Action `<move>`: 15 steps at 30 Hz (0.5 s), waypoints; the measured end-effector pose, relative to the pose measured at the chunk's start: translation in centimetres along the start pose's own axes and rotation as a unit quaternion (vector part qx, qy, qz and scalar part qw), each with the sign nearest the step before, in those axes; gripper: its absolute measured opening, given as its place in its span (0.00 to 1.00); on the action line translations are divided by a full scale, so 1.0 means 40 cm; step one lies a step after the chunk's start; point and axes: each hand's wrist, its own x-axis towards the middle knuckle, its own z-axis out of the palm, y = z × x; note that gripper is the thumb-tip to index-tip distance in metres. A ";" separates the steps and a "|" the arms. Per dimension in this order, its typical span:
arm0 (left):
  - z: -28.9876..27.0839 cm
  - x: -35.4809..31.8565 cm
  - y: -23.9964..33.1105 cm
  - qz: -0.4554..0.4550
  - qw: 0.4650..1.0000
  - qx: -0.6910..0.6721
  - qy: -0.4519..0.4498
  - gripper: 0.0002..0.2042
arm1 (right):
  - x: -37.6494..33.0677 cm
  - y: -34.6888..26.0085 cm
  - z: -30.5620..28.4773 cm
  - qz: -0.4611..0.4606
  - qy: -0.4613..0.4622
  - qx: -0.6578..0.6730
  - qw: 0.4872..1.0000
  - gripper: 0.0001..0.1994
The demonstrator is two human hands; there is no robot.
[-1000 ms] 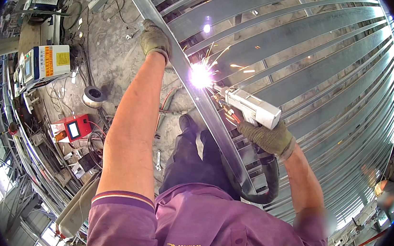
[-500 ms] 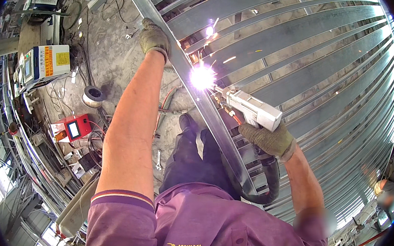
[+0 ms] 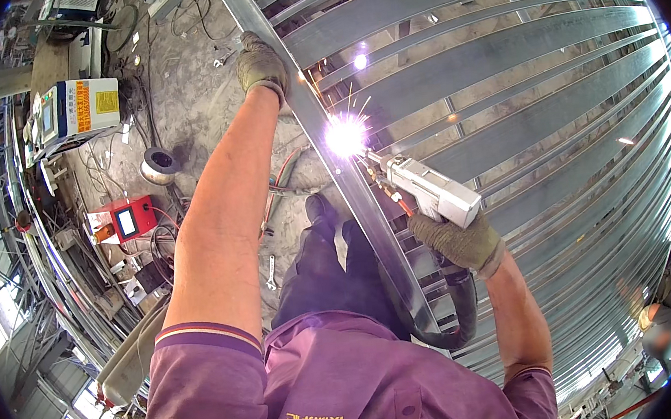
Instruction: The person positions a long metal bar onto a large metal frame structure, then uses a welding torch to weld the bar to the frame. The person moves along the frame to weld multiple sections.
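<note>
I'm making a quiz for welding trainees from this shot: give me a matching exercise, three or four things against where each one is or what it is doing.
Things
1. left hand
2. right hand
3. bright spark
4. small red box with a screen

Places or states
A. on the floor, far left of the legs
B. at the tip of the white welding gun
C. gloved, resting high on the long steel beam
D. gloved, gripping the gun's handle

Pairs: 1-C, 2-D, 3-B, 4-A

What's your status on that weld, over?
Left hand braced on steel bar. Right hand gripping welding torch, arc lit. Nothing blocking.
</note>
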 end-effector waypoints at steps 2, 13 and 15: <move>0.002 0.005 -0.003 -0.004 1.000 -0.012 -0.008 0.40 | -0.003 0.004 0.001 -0.006 0.004 0.019 1.000 0.20; 0.036 0.065 -0.053 0.003 1.000 0.001 0.021 0.40 | -0.006 0.028 0.001 -0.042 -0.002 -0.042 0.998 0.21; 0.036 0.076 -0.061 -0.005 1.000 -0.010 -0.006 0.41 | -0.005 0.036 0.003 -0.043 0.001 -0.045 0.998 0.21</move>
